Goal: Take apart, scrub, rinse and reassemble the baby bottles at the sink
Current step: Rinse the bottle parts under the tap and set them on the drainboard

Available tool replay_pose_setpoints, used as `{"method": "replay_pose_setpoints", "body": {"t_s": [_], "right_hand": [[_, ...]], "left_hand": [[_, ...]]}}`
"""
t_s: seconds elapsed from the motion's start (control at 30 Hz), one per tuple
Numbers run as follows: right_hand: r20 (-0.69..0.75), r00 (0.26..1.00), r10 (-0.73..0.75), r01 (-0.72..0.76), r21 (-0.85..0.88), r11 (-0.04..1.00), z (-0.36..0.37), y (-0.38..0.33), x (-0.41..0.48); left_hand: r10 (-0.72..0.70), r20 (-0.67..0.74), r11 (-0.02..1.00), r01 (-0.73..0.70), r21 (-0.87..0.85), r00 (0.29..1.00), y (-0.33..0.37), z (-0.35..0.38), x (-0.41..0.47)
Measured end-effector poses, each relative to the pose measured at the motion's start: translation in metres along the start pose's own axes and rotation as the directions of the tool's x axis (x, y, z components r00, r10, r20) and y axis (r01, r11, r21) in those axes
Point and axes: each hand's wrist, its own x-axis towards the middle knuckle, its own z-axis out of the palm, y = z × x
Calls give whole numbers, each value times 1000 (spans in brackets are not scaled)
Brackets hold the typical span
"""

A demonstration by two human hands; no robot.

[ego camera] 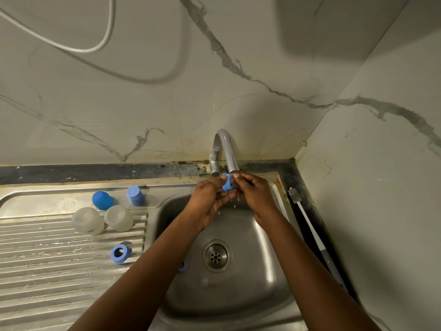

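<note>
Under the tap spout [231,151], both hands hold a blue bottle ring [228,183] above the steel sink [238,290]. My left hand [208,199] grips its left side and my right hand [254,193] pinches its right side. Water drips from the hands into the basin. On the draining board [47,271] stand two clear bottles upside down [87,220] [118,217], a dark blue cap [102,200], a light blue cap [135,195] and a second blue ring [118,253]. Another blue piece [182,267] peeks out from under my left forearm at the basin's edge.
A white bottle brush [307,225] with a grey handle lies on the ledge right of the basin. The drain [216,255] sits in the basin's middle. Marble-look walls close in behind and on the right. A white cable [95,47] hangs on the wall.
</note>
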Motion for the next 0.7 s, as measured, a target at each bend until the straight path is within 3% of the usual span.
{"method": "replay_pose_setpoints", "body": {"t_s": [0.13,0.3,0.43,0.6,0.63,0.7], "right_hand": [[89,995,39,-46,81,996,2,0,-3],[131,978,163,-195,297,935,2,-4,3],[135,965,226,-262,433,862,4,-7,5],[118,965,234,-262,476,839,7,-7,3],[119,967,226,-255,485,836,7,-7,3],[117,969,216,-245,500,831,6,-10,4]], "left_hand": [[205,-9,931,-192,309,979,-1,-1,-7],[511,137,558,-449,698,848,0,-6,-9],[567,233,314,-469,826,790,1,-10,-3],[537,469,-307,-356,883,701,4,-30,-4],[519,494,-389,-322,863,698,4,-32,-5],[488,519,-451,-307,838,702,2,-33,-7]]}}
